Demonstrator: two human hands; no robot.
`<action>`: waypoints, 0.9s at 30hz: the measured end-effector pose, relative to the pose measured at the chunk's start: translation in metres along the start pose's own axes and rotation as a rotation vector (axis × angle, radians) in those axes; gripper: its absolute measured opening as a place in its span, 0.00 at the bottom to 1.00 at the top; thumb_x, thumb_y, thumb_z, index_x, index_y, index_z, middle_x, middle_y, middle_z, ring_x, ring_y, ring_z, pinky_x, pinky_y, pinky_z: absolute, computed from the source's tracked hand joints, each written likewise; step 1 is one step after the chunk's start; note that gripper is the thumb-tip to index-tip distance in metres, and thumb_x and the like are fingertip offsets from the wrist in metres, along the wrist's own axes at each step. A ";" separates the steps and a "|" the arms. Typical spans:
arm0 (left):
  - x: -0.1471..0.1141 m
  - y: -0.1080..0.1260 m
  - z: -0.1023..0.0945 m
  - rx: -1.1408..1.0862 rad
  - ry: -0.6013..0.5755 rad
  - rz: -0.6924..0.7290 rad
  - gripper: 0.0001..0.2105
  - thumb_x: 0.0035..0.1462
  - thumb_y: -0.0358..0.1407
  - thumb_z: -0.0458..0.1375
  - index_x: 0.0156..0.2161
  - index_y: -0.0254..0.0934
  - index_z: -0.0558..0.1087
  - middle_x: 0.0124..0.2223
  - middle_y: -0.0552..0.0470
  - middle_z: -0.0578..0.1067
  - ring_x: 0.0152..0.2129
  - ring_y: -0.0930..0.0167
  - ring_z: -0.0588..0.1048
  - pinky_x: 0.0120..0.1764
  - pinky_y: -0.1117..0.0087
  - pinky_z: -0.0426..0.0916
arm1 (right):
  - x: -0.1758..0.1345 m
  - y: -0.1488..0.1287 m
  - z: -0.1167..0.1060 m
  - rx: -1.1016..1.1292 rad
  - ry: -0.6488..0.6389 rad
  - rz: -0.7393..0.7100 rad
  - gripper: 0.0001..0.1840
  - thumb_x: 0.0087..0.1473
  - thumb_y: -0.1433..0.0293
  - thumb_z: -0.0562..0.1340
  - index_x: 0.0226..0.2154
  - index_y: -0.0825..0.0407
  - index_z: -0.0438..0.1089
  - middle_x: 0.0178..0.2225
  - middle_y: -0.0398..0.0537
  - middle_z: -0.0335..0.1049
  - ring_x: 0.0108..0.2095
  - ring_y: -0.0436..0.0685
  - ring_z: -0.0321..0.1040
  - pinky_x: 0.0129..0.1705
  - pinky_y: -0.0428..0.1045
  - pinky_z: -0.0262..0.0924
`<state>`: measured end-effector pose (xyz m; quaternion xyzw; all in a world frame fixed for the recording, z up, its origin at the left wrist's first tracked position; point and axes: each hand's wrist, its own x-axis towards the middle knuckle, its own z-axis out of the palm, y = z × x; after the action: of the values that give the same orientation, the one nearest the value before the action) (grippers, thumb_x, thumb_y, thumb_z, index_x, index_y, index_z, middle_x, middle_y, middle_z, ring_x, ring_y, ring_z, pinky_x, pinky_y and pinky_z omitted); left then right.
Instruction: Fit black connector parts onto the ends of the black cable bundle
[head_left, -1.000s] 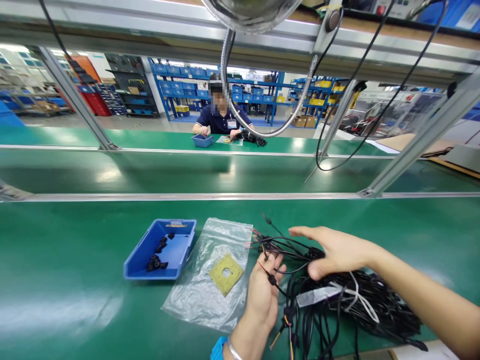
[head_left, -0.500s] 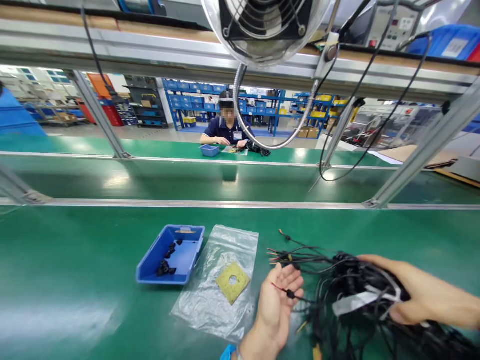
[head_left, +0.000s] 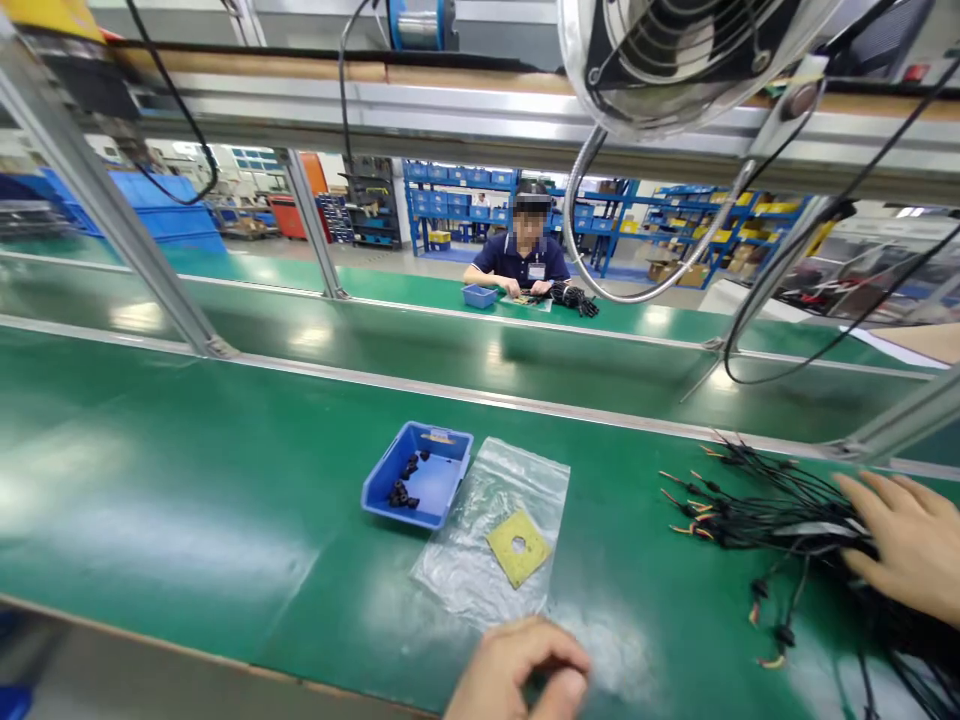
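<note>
While the right hand (head_left: 904, 535) lies spread on the wire bundle (head_left: 780, 510), the left hand (head_left: 517, 670) curls closed.

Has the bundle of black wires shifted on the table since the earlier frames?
Yes. The wire bundle now lies farther right of the plastic bag, under the right hand.

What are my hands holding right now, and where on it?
The right hand lies on the black wire bundle, near its right end. The left hand is curled; whether it pinches anything cannot be told.
</note>
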<state>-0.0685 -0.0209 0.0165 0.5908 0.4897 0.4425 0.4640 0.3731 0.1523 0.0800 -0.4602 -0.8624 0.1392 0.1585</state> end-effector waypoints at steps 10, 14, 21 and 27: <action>-0.006 -0.027 -0.042 0.800 0.329 0.712 0.11 0.67 0.35 0.52 0.38 0.40 0.77 0.36 0.51 0.84 0.34 0.66 0.83 0.37 0.68 0.77 | 0.133 -0.247 0.144 -0.197 -0.199 -0.064 0.05 0.55 0.71 0.61 0.30 0.51 0.74 0.34 0.50 0.72 0.44 0.62 0.62 0.45 0.56 0.54; -0.001 -0.036 -0.028 0.923 0.430 0.796 0.22 0.72 0.40 0.42 0.35 0.43 0.77 0.34 0.58 0.86 0.30 0.67 0.84 0.30 0.67 0.75 | 0.161 -0.258 0.157 -0.295 -0.312 0.000 0.04 0.50 0.70 0.66 0.27 0.53 0.73 0.32 0.48 0.71 0.45 0.64 0.63 0.46 0.57 0.54; 0.004 -0.043 -0.028 0.877 0.491 0.780 0.21 0.72 0.40 0.44 0.32 0.44 0.76 0.32 0.62 0.85 0.29 0.70 0.83 0.31 0.68 0.72 | 0.168 -0.265 0.160 -0.410 -0.426 0.004 0.06 0.56 0.69 0.65 0.28 0.53 0.71 0.32 0.44 0.69 0.45 0.61 0.65 0.49 0.57 0.57; 0.005 -0.045 -0.027 0.868 0.494 0.784 0.22 0.73 0.40 0.43 0.33 0.44 0.76 0.31 0.63 0.85 0.28 0.71 0.83 0.30 0.69 0.72 | 0.185 -0.264 0.157 -0.397 -0.380 -0.080 0.04 0.58 0.71 0.63 0.32 0.54 0.71 0.34 0.45 0.69 0.46 0.61 0.64 0.49 0.57 0.57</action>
<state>-0.1022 -0.0093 -0.0227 0.7412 0.4642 0.4640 -0.1410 0.0147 0.1505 0.0660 -0.4133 -0.9046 0.0451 -0.0940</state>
